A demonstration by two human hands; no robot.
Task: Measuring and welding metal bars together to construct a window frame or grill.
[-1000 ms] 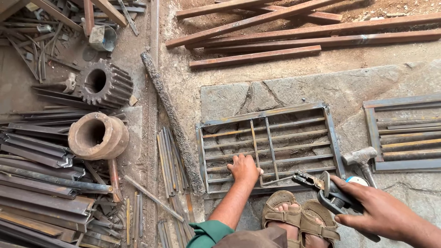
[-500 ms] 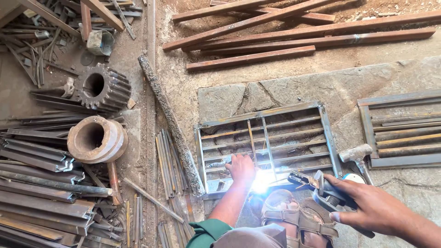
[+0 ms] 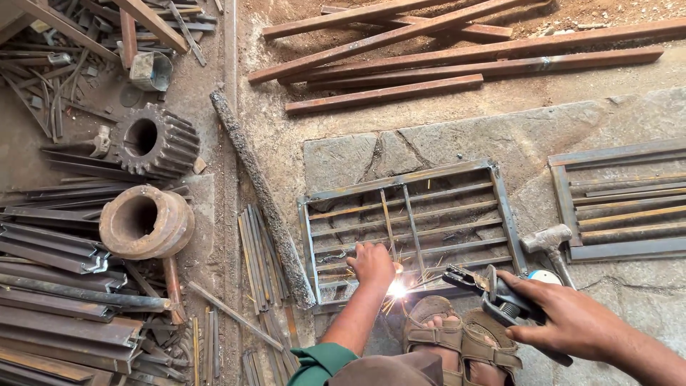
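Note:
A rectangular metal grille frame (image 3: 411, 221) lies flat on a stone slab. My left hand (image 3: 371, 263) presses down on its near edge, fingers closed over a thin bar. My right hand (image 3: 568, 318) grips a dark welding electrode holder (image 3: 493, 293), its tip pointing left toward the grille. A bright white arc with sparks (image 3: 396, 289) glows at the grille's near edge, just right of my left hand. My sandalled feet (image 3: 457, 343) rest right below the grille.
A hammer (image 3: 550, 243) lies right of the grille, and a second grille frame (image 3: 618, 200) sits at the far right. Long rusty bars (image 3: 457, 50) lie beyond. At left are a toothed gear (image 3: 153, 139), a rusty pulley (image 3: 146, 221), a rough rod (image 3: 261, 196) and stacked scrap steel.
One second ago there was no arc; half a second ago it flared bright. Now it is a smaller glow with sparks. My right hand with the holder shifted slightly left toward the grille.

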